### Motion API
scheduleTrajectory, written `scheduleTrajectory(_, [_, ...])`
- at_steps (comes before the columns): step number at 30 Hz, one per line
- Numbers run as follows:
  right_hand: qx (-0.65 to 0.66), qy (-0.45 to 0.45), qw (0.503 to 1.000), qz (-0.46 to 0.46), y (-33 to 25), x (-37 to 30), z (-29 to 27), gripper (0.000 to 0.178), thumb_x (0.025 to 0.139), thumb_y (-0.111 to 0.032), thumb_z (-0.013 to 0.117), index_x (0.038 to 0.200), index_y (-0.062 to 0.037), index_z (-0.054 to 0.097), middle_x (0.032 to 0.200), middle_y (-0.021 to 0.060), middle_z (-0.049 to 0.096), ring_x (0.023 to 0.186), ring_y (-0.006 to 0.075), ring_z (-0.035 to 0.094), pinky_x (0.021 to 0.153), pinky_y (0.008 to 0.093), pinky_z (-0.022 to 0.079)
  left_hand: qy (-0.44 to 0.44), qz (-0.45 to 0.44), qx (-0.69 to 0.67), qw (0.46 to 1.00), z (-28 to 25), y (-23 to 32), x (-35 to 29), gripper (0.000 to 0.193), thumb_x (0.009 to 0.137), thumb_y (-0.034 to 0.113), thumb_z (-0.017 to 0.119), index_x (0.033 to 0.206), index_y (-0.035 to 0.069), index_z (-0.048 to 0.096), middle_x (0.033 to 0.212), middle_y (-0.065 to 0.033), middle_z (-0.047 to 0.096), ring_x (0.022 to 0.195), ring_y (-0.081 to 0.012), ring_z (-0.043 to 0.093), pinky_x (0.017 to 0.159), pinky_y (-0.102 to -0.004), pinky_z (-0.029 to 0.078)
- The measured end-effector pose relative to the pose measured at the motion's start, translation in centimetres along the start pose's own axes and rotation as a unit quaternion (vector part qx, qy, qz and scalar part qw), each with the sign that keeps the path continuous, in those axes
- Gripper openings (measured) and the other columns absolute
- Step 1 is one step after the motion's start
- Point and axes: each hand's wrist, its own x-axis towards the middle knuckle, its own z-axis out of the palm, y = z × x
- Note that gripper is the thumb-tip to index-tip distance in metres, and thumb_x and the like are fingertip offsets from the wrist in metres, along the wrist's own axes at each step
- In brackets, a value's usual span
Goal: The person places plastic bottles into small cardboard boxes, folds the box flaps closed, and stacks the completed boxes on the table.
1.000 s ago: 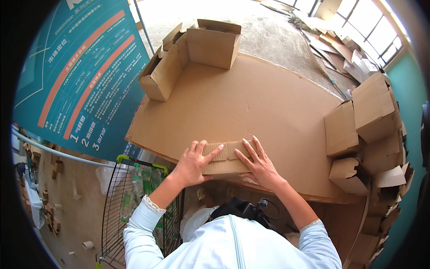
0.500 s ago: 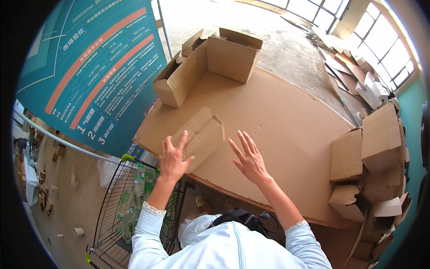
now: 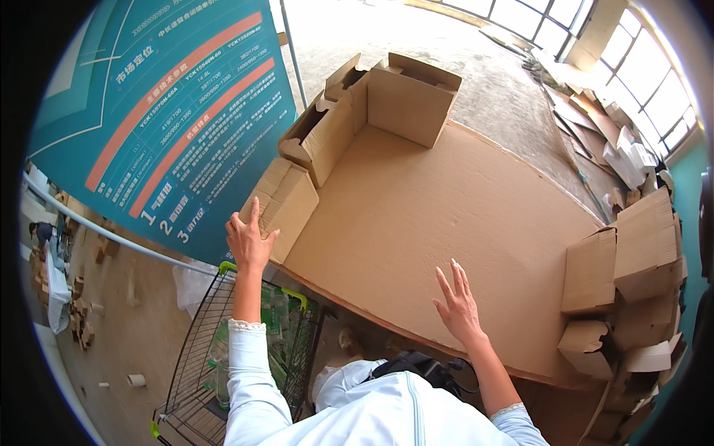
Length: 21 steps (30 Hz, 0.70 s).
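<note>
My left hand rests with spread fingers against the near end of a closed cardboard box. That box lies along the left edge of the cardboard-topped table. Touching or nearly touching its far end stands a cardboard box with a gap in its top. Beyond, at the far left corner, another cardboard box with raised flaps is set crosswise. My right hand hovers over the near part of the table, fingers stretched out, holding nothing.
A black wire cart with green corners holds several plastic bottles beside the table at left. Behind it stands a teal printed banner. Several cardboard boxes are piled at the table's right end. Flattened cardboard lies by the windows.
The closed box has moved left and turned into line with the other boxes on the left edge. My left hand moved left with it; my right hand drew back toward me and right.
</note>
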Motion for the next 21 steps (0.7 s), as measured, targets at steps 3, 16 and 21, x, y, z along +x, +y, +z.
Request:
scheduleTrajectory(3, [0.002,0.013,0.999,0.029,-0.6,-1.0,-0.6,0.079,0.084,-0.014,0.07,0.151,-0.0196,0.03,0.158,0.018,0.017,0.143,0.0392,0.023,0.112,0.0458,0.035,0.016,-0.026,0.014,0.999,0.5,0.3,1.0,0.087,0.074,0.036,0.082,0.149,0.029,0.036,0.13,-0.0212,0.041,0.116,-0.0378,0.044,0.085,-0.0484,0.049])
scheduleTrajectory(16, [-0.058,0.16,0.978,0.124,2.1,-7.2,-7.3,0.073,0.082,-0.012,0.07,0.147,-0.0131,0.037,0.151,0.0198,0.031,0.14,0.0372,0.031,0.114,0.0446,0.031,0.086,0.041,0.009,0.995,3.3,-2.4,3.3,0.105,0.065,0.051,0.083,0.151,0.023,0.03,0.15,-0.0276,0.03,0.135,-0.0502,0.031,0.104,-0.0619,0.034])
scheduleTrajectory(21, [-0.183,0.317,0.907,0.209,10.3,-12.5,-14.5,0.07,0.082,-0.011,0.069,0.145,-0.0084,0.038,0.148,0.021,0.036,0.135,0.0377,0.037,0.111,0.0452,0.034,0.169,0.067,-0.003,0.983,1.1,1.5,0.9,0.082,0.082,0.032,0.075,0.151,0.023,0.033,0.157,-0.016,0.025,0.139,-0.0442,0.029,0.108,-0.0607,0.032])
